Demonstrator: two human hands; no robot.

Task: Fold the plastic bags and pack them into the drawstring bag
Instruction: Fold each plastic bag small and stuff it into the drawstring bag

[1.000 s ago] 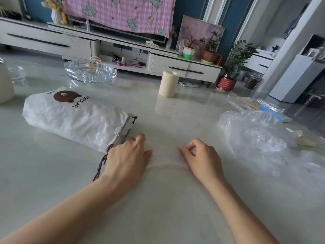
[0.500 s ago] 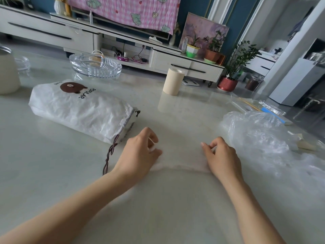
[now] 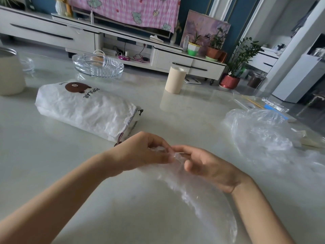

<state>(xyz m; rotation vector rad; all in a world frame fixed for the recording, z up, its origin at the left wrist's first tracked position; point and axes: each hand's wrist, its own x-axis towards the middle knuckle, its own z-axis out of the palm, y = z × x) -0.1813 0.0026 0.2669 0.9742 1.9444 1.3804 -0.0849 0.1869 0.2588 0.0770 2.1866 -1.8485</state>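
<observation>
A clear plastic bag [image 3: 202, 196] is lifted off the table in front of me, hanging in a curve toward the lower right. My left hand [image 3: 140, 152] and my right hand [image 3: 209, 166] meet at its top edge, both pinching the thin film between fingertips. The white drawstring bag [image 3: 84, 110] with a brown bear print lies on its side to the left, its mouth and dark cord pointing toward my left hand. A heap of crumpled clear plastic bags [image 3: 263, 134] sits to the right.
A glass dish [image 3: 98, 66] stands behind the drawstring bag, a beige cylinder [image 3: 174, 79] at centre back, a cream jar [image 3: 9, 74] at far left. Small packets with a blue item [image 3: 274, 107] lie at the right edge of the glossy table [image 3: 52, 164].
My hands were apart, pressing the bag's edge flat on the table. They have come together and lifted the bag off the surface.
</observation>
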